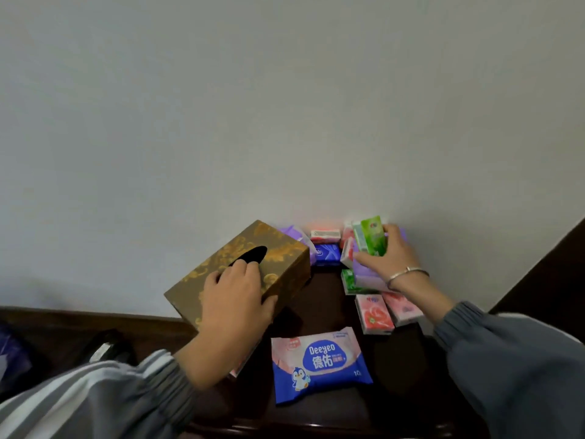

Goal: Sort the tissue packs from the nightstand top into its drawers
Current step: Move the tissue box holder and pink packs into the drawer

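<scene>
Dark wood of the nightstand (326,299) runs along the bottom, under a pale wall (285,122). Nearest lies the blue-and-pink wipes pack (319,362), then a pair of pink packs (375,315) side by side at the right. Further in, the left hand (235,301) curls over the near corner of the gold tissue box (281,251), and the right hand (391,259) wraps its fingers round a green pack (373,236) above a loose cluster. By the wall sit a blue pack (327,253) and a red-and-white pack (325,235). No drawer shows. The slick green pack probably wants a firm squeeze and a straight lift, so its neighbours stay put.
</scene>
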